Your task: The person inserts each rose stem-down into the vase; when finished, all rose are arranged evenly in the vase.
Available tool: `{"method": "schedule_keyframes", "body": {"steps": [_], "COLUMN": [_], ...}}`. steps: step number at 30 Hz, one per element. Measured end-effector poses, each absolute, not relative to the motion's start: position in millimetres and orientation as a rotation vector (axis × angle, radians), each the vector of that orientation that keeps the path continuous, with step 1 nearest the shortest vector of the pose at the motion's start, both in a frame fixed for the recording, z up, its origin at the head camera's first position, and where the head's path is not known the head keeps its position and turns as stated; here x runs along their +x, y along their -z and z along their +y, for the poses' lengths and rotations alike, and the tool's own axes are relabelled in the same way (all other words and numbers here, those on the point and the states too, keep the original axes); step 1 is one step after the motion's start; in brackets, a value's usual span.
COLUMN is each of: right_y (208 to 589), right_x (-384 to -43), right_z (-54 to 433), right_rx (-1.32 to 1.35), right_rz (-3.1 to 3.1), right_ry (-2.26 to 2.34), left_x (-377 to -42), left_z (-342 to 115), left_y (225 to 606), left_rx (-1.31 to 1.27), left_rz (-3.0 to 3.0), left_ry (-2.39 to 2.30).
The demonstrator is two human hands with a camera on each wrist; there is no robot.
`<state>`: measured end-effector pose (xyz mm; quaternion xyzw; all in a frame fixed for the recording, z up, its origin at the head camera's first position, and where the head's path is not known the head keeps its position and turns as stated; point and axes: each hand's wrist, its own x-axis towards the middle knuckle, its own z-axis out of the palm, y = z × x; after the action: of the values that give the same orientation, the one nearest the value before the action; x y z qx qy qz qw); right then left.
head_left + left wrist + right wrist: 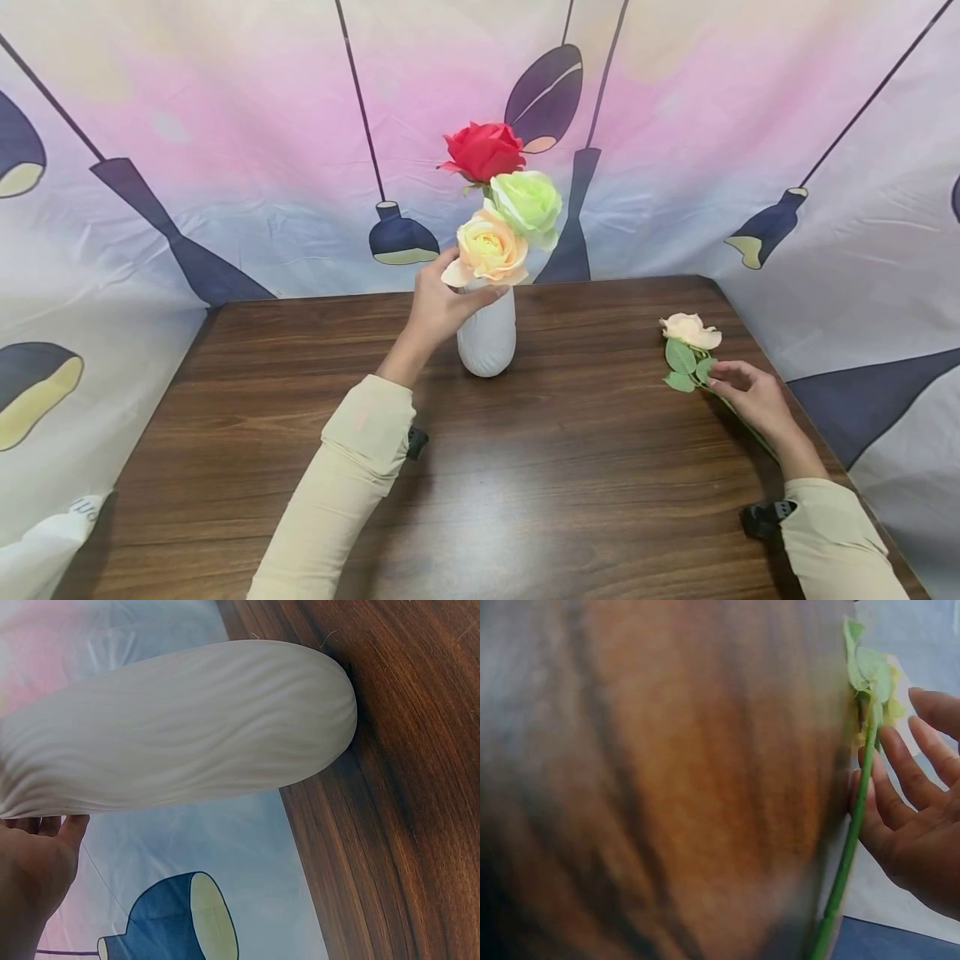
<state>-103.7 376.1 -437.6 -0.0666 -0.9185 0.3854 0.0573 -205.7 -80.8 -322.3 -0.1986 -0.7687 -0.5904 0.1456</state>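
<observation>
A white vase (pixel 487 337) with a wavy ribbed surface stands upright on the table, and my left hand (pixel 441 304) grips it around its top, thumb across the front. Three artificial roses rise from it: a red rose (pixel 486 152), a pale green rose (pixel 528 204) and a peach rose (pixel 489 248). At the right, a cream rose (pixel 692 332) with green leaves (pixel 680 356) lies near the table's edge. My right hand (pixel 756 406) is at its stem (pixel 855 825), fingers spread and loosely bent beside it, fingertips close under the leaves.
The dark wooden table (pixel 570 467) meets a printed cloth backdrop (pixel 285 167) at its back and sides. A white bag-like thing (pixel 56 533) is at the lower left, beside the table's edge.
</observation>
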Motion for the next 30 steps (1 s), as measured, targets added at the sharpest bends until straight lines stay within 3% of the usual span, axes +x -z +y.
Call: {"method": "schedule_keyframes", "body": {"steps": [12, 30], "right_y": [436, 417], "right_x": [-108, -113], "right_z": [378, 364], "right_rx": [-0.250, -0.101], "right_rz": [-2.966, -3.234], "right_ry": [-0.945, -0.549], "left_x": [-206, -205], "left_z": [-80, -81], "left_y": [322, 322], "left_rx": [-0.553, -0.571], "left_rz": [-2.237, -2.226], "left_ry": [1.717, 1.671]}}
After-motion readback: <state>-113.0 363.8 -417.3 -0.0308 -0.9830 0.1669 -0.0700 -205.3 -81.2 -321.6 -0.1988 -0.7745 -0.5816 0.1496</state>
